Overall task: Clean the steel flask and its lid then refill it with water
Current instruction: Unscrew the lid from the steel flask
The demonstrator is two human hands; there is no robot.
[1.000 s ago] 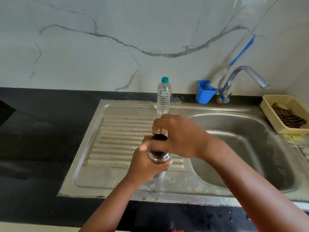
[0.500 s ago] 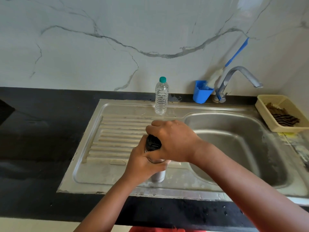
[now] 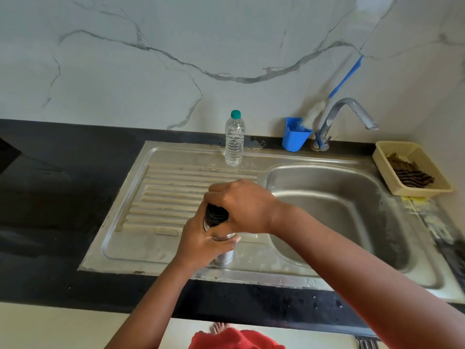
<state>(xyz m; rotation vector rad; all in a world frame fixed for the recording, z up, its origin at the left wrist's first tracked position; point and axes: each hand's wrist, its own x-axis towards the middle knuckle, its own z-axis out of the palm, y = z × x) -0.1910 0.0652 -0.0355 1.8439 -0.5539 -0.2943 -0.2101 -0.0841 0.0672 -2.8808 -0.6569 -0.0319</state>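
Steel flask (image 3: 224,255) stands upright on the drainboard (image 3: 161,195) of a metal sink (image 3: 339,210), near its front edge, w/ two bare hands on it. Left hand (image 3: 201,244) is wrapped round the flask's upper body, fingers curled tight on the metal; thumb tip shows on the side facing the basin. Right hand (image 3: 241,206) comes in from the basin side and clamps down over the black lid (image 3: 216,214), fingers curled round it, so only part of the lid's top shows. Whether the lid is fully seated on the flask can't be told.

Behind the flask, well apart, a clear plastic water bottle (image 3: 234,138) w/ a green cap stands at the back rim of the drainboard. Further along the back, a blue cup (image 3: 294,136) holds a brush w/ a blue handle (image 3: 346,76) leaning on the marble-look wall (image 3: 176,46), just beside a curved metal tap (image 3: 344,117) whose spout points over the basin. On the person's right, a cream plastic basket (image 3: 412,170) w/ dark scrubbers inside sits on the black surface (image 3: 50,197) beside the basin. Red cloth (image 3: 236,340) and bare toes show at bottom of the view, below the surface's front edge.
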